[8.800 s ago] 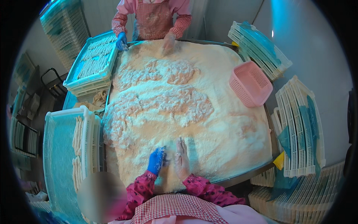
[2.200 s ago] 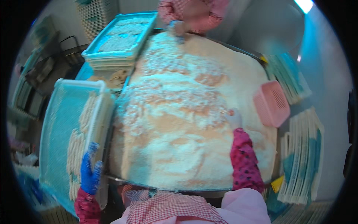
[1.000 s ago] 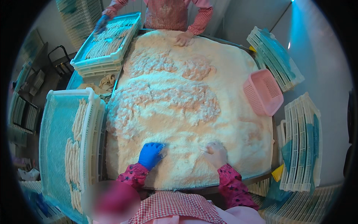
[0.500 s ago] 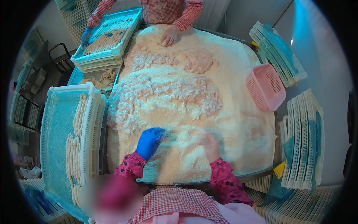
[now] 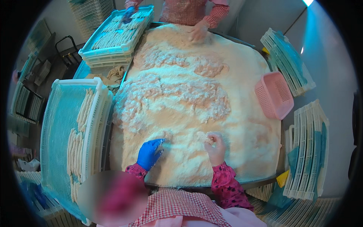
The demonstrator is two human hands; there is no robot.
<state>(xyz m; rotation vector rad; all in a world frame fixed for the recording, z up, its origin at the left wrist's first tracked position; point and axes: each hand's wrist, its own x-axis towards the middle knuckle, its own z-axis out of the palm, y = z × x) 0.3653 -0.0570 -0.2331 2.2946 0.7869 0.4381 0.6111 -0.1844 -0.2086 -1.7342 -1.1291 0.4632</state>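
Observation:
My left hand [image 5: 149, 153], in a blue glove, is just over the near part of the crumb bed [image 5: 181, 155]. Its fingers stretch forward, the thumb stands apart, and nothing shows between them. Across from it, my right hand [image 5: 215, 150] curls its thumb and fingers together around a small crumb-coated piece [image 5: 202, 137], whose exact shape is hard to make out. Raw pale pink meat strips [image 5: 170, 90] lie heaped in a band farther out, partly dusted with crumbs. A smaller meat heap [image 5: 208, 66] sits beyond them.
On the left, a blue-lined tray [image 5: 56, 128] holds rows of coated strips [image 5: 75, 151]. Another filled tray [image 5: 109, 49] stands beyond. A pink basket [image 5: 274, 96] rests at the table's right edge, near stacked crates [image 5: 306, 147]. A co-worker's hand [image 5: 198, 32] touches the far crumbs.
My right hand, blurred before, now pinches a coated piece. My left hand's fingers have spread from a closer curl. The co-worker's gloved hand has moved onto the far tray's upper part.

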